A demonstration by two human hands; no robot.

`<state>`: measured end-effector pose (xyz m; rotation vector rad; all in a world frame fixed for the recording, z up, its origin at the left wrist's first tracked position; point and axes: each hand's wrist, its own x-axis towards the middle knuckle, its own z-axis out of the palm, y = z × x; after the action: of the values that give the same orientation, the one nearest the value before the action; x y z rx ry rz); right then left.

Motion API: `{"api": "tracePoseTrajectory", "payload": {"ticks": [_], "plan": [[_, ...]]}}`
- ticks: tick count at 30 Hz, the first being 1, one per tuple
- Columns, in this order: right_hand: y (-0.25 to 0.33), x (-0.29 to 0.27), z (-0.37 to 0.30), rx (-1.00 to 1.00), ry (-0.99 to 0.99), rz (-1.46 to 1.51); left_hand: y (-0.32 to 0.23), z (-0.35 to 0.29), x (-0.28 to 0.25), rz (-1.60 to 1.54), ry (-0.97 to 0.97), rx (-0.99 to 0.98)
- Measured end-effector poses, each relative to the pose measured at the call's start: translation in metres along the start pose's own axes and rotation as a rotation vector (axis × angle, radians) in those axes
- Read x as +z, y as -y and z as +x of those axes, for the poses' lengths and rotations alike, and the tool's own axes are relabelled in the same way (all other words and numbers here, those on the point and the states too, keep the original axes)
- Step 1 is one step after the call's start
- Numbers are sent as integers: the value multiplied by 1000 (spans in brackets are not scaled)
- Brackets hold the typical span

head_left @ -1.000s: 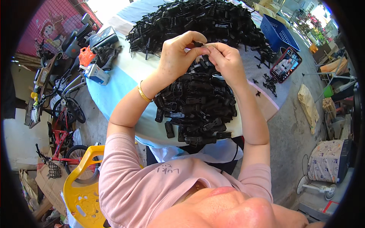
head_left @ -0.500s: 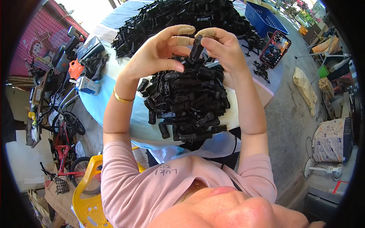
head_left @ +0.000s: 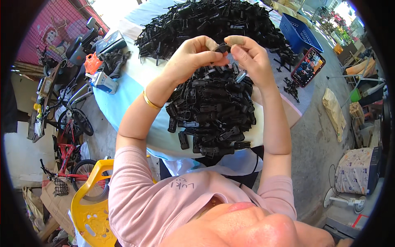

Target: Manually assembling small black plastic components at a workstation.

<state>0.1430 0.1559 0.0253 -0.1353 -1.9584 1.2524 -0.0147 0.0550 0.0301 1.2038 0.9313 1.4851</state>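
Over the table, my left hand [head_left: 193,54] and my right hand [head_left: 254,59] meet fingertip to fingertip. Both pinch a small black plastic part [head_left: 222,48]; its exact kind is too small to tell and the fingertips partly cover it. Tan wrapping shows on some fingers. Directly below my hands lies a heap of chunky black plastic pieces [head_left: 212,109], stretching to the near table edge. Farther off spreads a bigger pile of thin black plastic parts [head_left: 214,20].
A phone [head_left: 307,68] with a lit screen stands at the table's right, beside loose small black parts [head_left: 291,88]. Behind it is a blue basket [head_left: 302,35]. A small box [head_left: 103,82] and dark gloves [head_left: 114,64] lie at the left. A yellow chair [head_left: 92,206] stands near my left elbow.
The black part was upright, mostly in my right fingers, with my left hand spread beside it. Now it lies tilted flatter, and my left fingers have closed onto it.
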Motion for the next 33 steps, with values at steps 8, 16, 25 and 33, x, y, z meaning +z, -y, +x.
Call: {"api": "tracePoseTrajectory", "payload": {"ticks": [8, 16, 25, 33], "plan": [[0, 11, -2, 53, -56, -86, 6, -2, 9, 317, -181, 312], [5, 17, -4, 133, -60, -163, 9, -7, 13, 471, -258, 310], [-5, 7, 3, 153, -53, -115, 4, -3, 12, 879, -274, 423], [-112, -75, 21, 189, -349, -1031, -15, -8, 3, 838, 478, 303]]}}
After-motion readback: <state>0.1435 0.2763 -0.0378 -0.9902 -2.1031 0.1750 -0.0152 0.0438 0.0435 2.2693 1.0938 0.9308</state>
